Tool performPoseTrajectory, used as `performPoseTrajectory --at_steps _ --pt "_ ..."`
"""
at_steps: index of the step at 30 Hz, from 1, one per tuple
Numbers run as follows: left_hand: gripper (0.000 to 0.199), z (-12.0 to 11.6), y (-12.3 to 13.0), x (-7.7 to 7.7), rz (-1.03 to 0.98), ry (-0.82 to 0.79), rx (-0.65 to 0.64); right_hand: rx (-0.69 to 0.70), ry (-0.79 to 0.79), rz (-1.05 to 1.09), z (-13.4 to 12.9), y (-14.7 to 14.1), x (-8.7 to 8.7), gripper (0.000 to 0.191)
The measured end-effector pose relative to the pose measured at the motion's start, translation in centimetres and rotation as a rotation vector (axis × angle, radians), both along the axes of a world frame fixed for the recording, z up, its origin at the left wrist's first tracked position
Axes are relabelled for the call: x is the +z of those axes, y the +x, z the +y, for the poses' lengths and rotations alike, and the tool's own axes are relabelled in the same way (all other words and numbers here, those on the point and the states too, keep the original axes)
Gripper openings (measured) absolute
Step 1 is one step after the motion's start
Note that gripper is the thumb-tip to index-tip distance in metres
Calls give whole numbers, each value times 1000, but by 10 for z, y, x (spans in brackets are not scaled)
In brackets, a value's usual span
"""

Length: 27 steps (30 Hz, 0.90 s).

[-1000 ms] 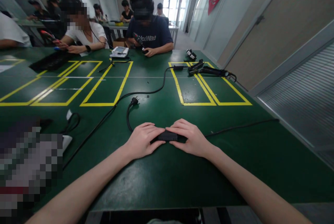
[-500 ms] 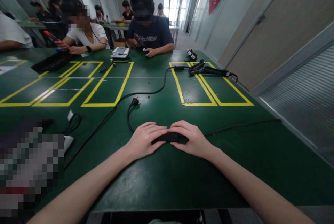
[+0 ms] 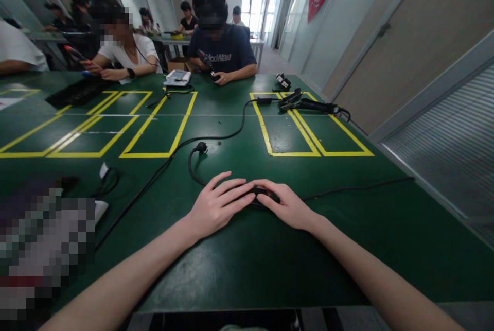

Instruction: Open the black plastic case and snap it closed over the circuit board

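A black power adapter [image 3: 261, 193] lies low at the table's middle, largely hidden behind my fingers. My right hand [image 3: 287, 204] curls around its right end, fingers on the far side and thumb on the near side. My left hand [image 3: 216, 206] has its fingers spread and stretched toward the adapter, with the tips at its left end; whether they press on it I cannot tell. From the adapter's left side a black cord [image 3: 190, 169] runs up to a plug [image 3: 201, 147]. A thin cable [image 3: 358, 186] leads off to the right.
A long black cable [image 3: 154, 172] crosses the green table [image 3: 247, 269]. Yellow tape rectangles [image 3: 293, 154] mark its far half. Black tools [image 3: 309, 105] lie at the back right, and a white device [image 3: 177, 77] at the back. A co-worker in dark blue [image 3: 227, 53] sits opposite.
My left hand has loosened, its fingers lifting and spreading from the adapter. The adapter has turned or tilted within my right hand's grip. The plug has shifted slightly.
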State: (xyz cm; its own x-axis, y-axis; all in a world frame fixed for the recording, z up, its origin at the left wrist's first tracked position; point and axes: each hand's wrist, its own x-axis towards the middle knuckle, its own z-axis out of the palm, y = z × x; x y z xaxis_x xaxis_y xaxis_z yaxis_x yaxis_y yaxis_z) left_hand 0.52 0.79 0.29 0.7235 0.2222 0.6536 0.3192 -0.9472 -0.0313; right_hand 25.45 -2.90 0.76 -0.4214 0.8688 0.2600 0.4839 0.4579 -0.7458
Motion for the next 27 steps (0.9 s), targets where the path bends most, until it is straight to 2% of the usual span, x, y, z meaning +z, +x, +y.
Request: performPoseTrajectory --at_steps 2,3,7,8,10,12,14,17,22,27 --pt "39 0 0 0 10 -12 6 -16 -69 29 1 0 -1 29" --pt "39 0 0 0 10 -40 12 -34 -54 37 1 -1 -2 29" --pt "60 3 -1 -3 0 -272 74 -60 223 -11 3 1 -6 29" --pt "59 4 -1 -5 -3 -326 90 -45 287 -38 3 2 -6 28" --pt "44 4 -2 -7 -8 -385 102 -20 363 -86 4 3 -5 34" --pt "32 4 -1 -7 -16 -388 91 4 382 -125 3 3 -2 41" --pt "28 3 0 -6 -31 -363 84 29 377 -152 2 1 0 37" --pt "35 1 1 -4 -48 -350 83 34 396 -161 0 -1 0 22" --pt "29 -1 2 -4 10 -387 80 43 366 -153 0 0 -4 35" --pt "36 -2 1 -5 -28 -396 101 59 372 -158 -1 -1 -5 30"
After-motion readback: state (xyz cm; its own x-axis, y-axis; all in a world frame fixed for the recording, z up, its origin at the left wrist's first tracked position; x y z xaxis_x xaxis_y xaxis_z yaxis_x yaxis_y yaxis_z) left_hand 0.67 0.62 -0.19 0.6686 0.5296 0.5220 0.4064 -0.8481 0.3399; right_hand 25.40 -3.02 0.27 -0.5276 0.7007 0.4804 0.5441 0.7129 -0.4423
